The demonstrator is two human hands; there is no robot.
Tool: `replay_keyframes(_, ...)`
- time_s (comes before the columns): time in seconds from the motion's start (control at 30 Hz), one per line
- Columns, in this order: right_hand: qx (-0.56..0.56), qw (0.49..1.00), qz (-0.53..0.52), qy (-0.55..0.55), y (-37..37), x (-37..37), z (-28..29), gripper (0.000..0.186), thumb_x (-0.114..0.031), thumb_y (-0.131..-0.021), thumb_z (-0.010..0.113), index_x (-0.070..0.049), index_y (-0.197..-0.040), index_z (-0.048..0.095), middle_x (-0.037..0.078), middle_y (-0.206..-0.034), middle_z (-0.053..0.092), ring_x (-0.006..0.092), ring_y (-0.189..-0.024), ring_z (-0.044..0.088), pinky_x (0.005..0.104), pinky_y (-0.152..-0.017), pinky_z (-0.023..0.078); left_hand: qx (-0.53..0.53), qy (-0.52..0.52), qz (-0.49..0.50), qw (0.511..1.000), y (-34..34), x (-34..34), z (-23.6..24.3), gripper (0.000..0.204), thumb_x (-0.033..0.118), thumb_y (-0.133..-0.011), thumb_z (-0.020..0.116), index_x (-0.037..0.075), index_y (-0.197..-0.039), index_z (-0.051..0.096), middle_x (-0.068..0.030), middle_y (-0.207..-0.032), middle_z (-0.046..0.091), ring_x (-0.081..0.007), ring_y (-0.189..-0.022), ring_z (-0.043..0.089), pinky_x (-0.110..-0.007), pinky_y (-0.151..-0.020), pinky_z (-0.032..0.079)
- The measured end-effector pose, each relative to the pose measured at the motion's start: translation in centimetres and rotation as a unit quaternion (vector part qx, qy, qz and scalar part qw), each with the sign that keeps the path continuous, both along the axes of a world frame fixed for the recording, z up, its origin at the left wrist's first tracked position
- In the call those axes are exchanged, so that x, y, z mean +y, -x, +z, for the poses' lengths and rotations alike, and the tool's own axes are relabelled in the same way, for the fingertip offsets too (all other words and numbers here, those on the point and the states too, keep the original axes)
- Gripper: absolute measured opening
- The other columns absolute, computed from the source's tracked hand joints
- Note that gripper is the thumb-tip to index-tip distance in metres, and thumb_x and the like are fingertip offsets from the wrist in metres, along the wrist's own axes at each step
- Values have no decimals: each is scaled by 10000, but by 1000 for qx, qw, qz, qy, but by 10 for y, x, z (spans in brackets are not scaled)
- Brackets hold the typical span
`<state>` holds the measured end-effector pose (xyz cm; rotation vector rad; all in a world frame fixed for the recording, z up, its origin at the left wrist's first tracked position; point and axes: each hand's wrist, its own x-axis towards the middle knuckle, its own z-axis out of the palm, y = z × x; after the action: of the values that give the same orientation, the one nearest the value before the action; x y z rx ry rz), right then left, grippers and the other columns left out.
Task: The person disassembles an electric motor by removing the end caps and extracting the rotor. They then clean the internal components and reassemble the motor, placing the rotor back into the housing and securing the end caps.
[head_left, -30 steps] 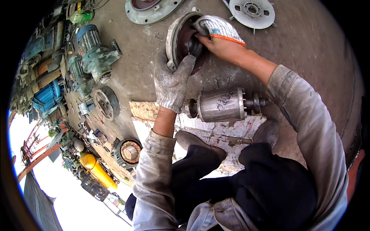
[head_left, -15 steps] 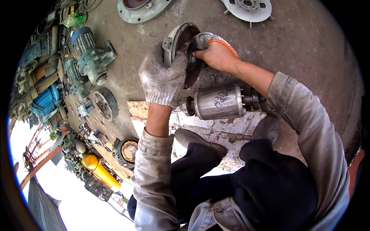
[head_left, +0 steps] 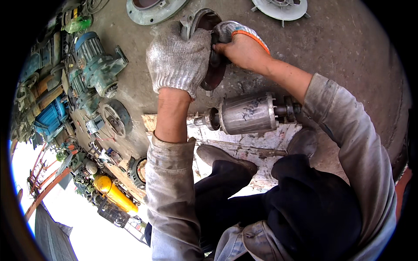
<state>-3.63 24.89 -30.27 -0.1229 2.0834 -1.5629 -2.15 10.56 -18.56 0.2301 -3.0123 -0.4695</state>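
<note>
Moved since a second ago: end cover (head_left: 214, 76) is turned more edge-on to the camera now, and the left hand (head_left: 178, 58) has slid up so the back of its glove faces us. Rotor's basically where it was.
Cut off: big pale flange (head_left: 161, 16) gets chopped by the top of the view, same with the grey fan (head_left: 283, 8).
Hidden: left glove covers a big chunk of the cover's near side, and the right hand (head_left: 244, 48) blocks most of the bore. Can't really make out the middle.
Cover location: up off the floor (head_left: 339, 65), between both hands, beyond the rotor (head_left: 248, 115).
Cover looks: round, grey metal rim with a lug up top, reddish-brown inside, dark around the hub. Pretty grubby tbh.
Left fingers: wrapped round the rim, holding it.
Right fingers: tucked in at the bore, thumb bare, white glove with orange cuff over the rest. Can't tell if they're pinching anything.
Room: brown floor runs off right past the right arm; flange sits just beyond the cover, fan further right.
Tight side: rotor lies on the stained sheet (head_left: 278, 139) just in front of the boots (head_left: 217, 156).
</note>
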Motion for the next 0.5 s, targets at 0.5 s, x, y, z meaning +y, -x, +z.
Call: replay_keyframes(0.5,-71,996,-11,54,14,5,8,341,-244,-904,786,93,-947,748,121,-823,736,193,-754,691,388,-745,544,-49,18,0,999,25,-1,12,539,443,-864,744,-38,-1106,767,-308,-1027,750,-464,-978,735,-481,-868,565)
